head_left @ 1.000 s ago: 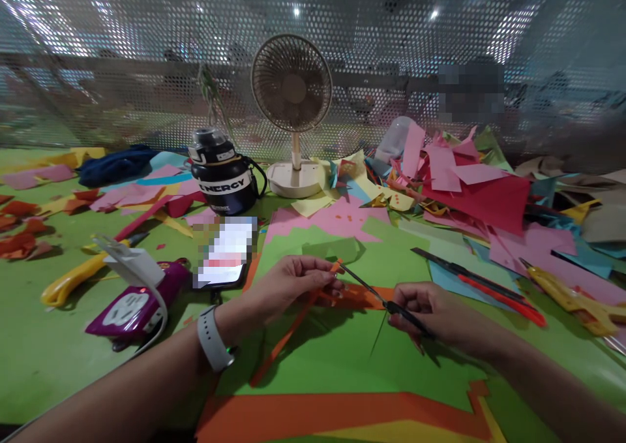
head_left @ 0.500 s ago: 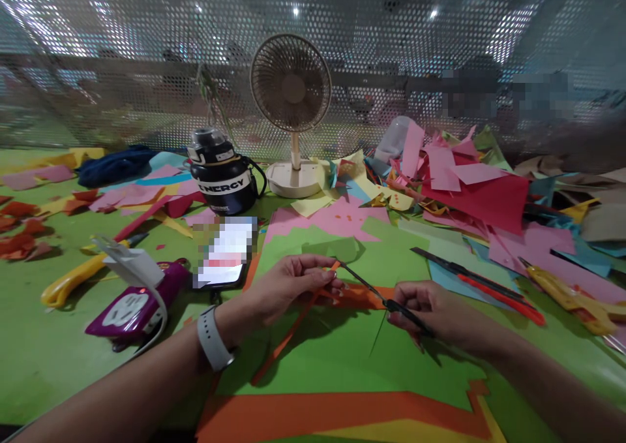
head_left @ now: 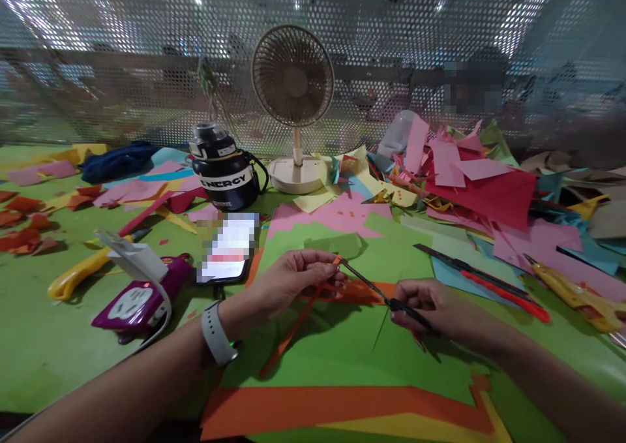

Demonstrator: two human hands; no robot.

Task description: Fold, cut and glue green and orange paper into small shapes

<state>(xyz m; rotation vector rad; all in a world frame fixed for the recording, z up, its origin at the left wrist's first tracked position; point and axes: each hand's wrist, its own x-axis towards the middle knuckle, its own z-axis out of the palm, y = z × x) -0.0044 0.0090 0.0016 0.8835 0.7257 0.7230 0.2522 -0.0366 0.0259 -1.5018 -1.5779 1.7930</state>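
Pinched in my left hand (head_left: pixel 307 274) is a narrow orange paper strip (head_left: pixel 292 332), whose long end hangs down over the green paper. My right hand (head_left: pixel 421 306) is closed on dark scissors (head_left: pixel 364 281). The scissors' blades point left, and their tip touches or nearly touches the strip's short end at my left fingertips. Under both hands lies a green paper sheet (head_left: pixel 342 358), with a piece of orange paper (head_left: pixel 366 293) on it between the hands. More orange paper (head_left: pixel 352 407) shows along the front edge.
A phone (head_left: pixel 229 247), purple device (head_left: pixel 139 299) and yellow-handled tool (head_left: pixel 81 273) lie left. Behind stand a bottle (head_left: pixel 225 172) and fan (head_left: pixel 293 77). Right are a black-and-red cutter (head_left: pixel 484 283), a yellow tool (head_left: pixel 577 293) and a heap of paper scraps (head_left: pixel 484 182).
The view has shifted slightly. Both hands keep nearly the same pose, with the strip and the scissors still held; the strip's hanging end sits a little further right and higher.
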